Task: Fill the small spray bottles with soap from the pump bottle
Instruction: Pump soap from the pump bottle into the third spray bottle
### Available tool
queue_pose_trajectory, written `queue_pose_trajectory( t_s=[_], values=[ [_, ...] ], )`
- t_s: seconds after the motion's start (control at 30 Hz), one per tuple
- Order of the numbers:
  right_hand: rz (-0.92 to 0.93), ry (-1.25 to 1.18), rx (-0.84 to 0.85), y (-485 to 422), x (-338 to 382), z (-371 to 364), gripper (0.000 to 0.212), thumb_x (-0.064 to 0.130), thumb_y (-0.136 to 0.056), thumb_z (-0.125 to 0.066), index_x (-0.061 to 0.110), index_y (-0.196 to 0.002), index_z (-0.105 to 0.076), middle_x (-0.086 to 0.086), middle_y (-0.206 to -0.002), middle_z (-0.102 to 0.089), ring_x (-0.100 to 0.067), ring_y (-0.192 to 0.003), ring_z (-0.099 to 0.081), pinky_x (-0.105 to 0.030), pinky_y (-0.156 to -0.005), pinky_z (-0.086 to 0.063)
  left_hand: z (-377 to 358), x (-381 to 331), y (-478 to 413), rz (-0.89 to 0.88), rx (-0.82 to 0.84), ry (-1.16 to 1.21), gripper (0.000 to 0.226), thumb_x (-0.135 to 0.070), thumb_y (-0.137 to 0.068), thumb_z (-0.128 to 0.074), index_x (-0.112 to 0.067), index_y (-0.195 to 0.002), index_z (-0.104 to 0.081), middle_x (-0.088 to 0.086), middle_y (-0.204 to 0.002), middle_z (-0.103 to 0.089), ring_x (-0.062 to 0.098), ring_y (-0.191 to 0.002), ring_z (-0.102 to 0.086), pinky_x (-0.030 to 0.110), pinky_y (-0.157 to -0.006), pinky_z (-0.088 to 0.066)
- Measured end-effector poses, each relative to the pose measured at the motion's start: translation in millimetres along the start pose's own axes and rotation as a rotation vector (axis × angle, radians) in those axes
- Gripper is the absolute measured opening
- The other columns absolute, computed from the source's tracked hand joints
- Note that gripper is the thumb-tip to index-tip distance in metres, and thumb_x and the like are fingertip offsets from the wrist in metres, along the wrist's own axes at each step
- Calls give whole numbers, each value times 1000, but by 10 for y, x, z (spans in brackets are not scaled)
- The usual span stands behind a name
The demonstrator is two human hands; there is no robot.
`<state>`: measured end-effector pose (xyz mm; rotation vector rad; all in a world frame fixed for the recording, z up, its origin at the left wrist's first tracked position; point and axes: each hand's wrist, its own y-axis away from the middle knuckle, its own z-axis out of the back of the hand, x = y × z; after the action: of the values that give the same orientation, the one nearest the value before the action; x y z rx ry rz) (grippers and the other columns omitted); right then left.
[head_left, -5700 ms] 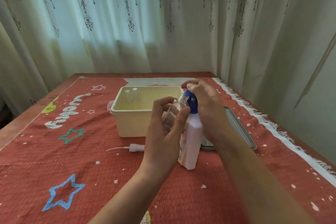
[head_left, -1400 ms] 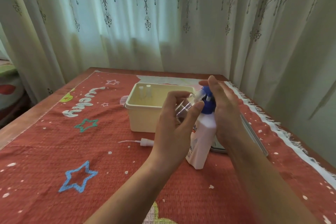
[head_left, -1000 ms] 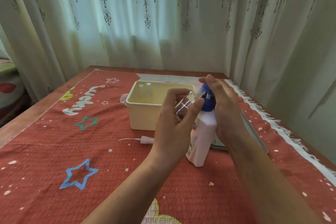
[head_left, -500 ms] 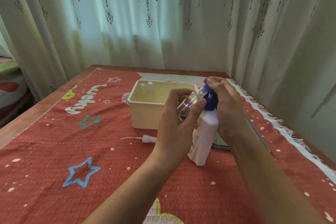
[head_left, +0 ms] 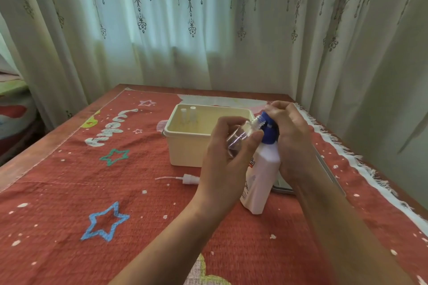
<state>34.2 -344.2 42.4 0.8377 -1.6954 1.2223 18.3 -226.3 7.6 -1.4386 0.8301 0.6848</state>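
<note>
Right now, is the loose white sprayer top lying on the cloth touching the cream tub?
Apart. The head view shows a strip of red cloth between the sprayer top and the front wall of the cream tub.

Pump bottle (head_left: pixel 261 173) on tablecloth (head_left: pixel 115 192), tub (head_left: pixel 187 150) behind it, sprayer (head_left: pixel 188 179) to its left, two small bottles (head_left: pixel 193 114) in tub.

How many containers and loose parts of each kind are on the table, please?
Small spray bottles: 3
Pump bottle: 1
Loose spray head: 1
Cream tub: 1
Metal tray: 1
Total: 7
</note>
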Motion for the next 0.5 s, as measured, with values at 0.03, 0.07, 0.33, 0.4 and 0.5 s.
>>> queue_pose_trajectory(
  t_s=[0.03, 0.07, 0.33, 0.4, 0.5],
  values=[
    [5, 3, 2, 4, 1, -1, 8, 18, -98, -52, 21, -91, -55, 19, -66, -63, 3, -60, -62, -14, -56, -53, 5, -5, -6, -6, -1, -3, 22, -35, -92, -65, -26, -110, -57, -10, -97, -66, 14, -91, -67, 38, -78, -56],
    [7, 2, 1, 9, -4, 5, 8, 22, -98, -52, 22, -92, -56, 18, -69, -64, 3, -61, -63, -13, -56, -52, 8, -10, -13, -14, -2, -5, 24, -37, -92, -65, -24, -111, -57, -9, -97, -66, 15, -91, -67, 37, -78, -56],
    [3, -6, -7, -19, -15, 8, 6, 16, -97, -53, 21, -95, -55, 12, -74, -62, 4, -60, -62, -14, -56, -53, 0, -7, -11, -3, -1, 9, 18, -31, -94, -66, -26, -108, -57, -8, -93, -65, 16, -86, -66, 38, -77, -54],
    [19, 3, 4, -2, -26, 11, 4, 19, -97, -53, 20, -95, -56, 14, -73, -63, 3, -61, -63, -14, -55, -52, 3, -8, -4, -5, -1, 16, 19, -33, -93, -66, -25, -109, -57, -8, -94, -66, 16, -88, -67, 41, -78, -55],
    [24, 3, 34, 19, -11, 10, 24, 44, -91, -53, 24, -105, -58, 19, -75, -66, 2, -67, -66, -15, -59, -54, 4, -29, -18, -21, -3, 20, 20, -32, -93, -66, -23, -110, -58, -7, -95, -66, 16, -90, -67, 39, -79, -56]
  ],
)
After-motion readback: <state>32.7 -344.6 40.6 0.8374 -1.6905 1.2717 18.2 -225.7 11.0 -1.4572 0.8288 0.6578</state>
